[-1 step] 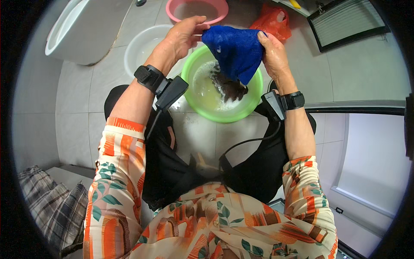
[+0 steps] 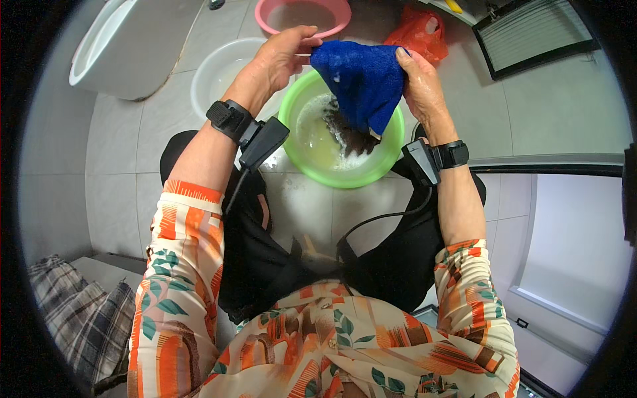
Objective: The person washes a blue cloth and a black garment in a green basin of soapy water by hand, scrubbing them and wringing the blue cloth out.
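The bare right hand [image 2: 421, 83] is closed in a pinch, its thumb laid over the upper right corner of a deep-blue, soft fabric cloth [image 2: 361, 83]; the bare left hand [image 2: 279, 58] is half open, thumb raised and fingers loosely bent, its fingertips at the cloth's upper left corner; whether they grip it cannot be told. The cloth hangs between the two hands, its lower corner pointing down over a round, light-green plastic basin [image 2: 332, 178]; below the hands, this basin holds cloudy, foamy water [image 2: 315, 136] and a dark brown, crumpled piece of fabric [image 2: 356, 140], partly covered by the blue cloth. A round, white plastic basin [image 2: 198, 86] lies behind and to the left of the left hand; a round, pink plastic basin [image 2: 344, 18] stands just beyond that hand; a crumpled, red plastic bag [image 2: 418, 36] rests beyond the right hand. Each wrist wears a black strap, with a black, boxy device [image 2: 263, 144] on the left and a grey-and-black, boxy device [image 2: 421, 161] on the right.
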A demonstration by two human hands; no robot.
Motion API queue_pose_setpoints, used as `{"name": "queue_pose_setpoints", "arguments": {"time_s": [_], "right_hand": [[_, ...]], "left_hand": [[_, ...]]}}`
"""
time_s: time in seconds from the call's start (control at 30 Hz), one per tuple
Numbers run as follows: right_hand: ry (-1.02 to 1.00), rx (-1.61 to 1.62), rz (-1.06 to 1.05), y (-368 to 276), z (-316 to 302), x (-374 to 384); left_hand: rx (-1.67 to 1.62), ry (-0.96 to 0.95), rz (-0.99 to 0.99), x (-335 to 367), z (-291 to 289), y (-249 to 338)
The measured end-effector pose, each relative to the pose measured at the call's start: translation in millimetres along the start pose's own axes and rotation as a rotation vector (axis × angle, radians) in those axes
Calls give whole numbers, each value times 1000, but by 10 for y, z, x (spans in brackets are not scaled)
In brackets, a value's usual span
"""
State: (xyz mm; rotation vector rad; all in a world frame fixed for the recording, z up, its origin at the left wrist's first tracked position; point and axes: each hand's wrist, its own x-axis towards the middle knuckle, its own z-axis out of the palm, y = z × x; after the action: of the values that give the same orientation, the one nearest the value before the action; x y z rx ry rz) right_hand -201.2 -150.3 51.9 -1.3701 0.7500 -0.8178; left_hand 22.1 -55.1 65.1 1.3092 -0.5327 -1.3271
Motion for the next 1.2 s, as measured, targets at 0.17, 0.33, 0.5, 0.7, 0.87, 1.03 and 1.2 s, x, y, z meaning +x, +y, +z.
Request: {"name": "queue_pose_setpoints", "arguments": {"time_s": [0.17, 0.33, 0.5, 0.7, 0.87, 1.03, 1.2], "right_hand": [[-123, 57, 49, -99, 78, -60], [-133, -327, -121, -50, 77, -67], [-6, -426, -124, 14, 68, -19], [203, -747, -621, 138, -4, 79], [112, -474, -256, -31, 186, -25], [79, -353, -290, -70, 166, 19], [-97, -481, -435, -158, 103, 33]], "left_hand": [[233, 54, 5, 24, 35, -49], [45, 10, -80, -64, 74, -64], [-278, -272, -239, -184, 201, -189], [-387, -317, -220, -262, 370, -187], [-391, -323, -221, -271, 362, -187], [-233, -279, -238, -258, 374, -192], [187, -108, -96, -170, 293, -168]]}}
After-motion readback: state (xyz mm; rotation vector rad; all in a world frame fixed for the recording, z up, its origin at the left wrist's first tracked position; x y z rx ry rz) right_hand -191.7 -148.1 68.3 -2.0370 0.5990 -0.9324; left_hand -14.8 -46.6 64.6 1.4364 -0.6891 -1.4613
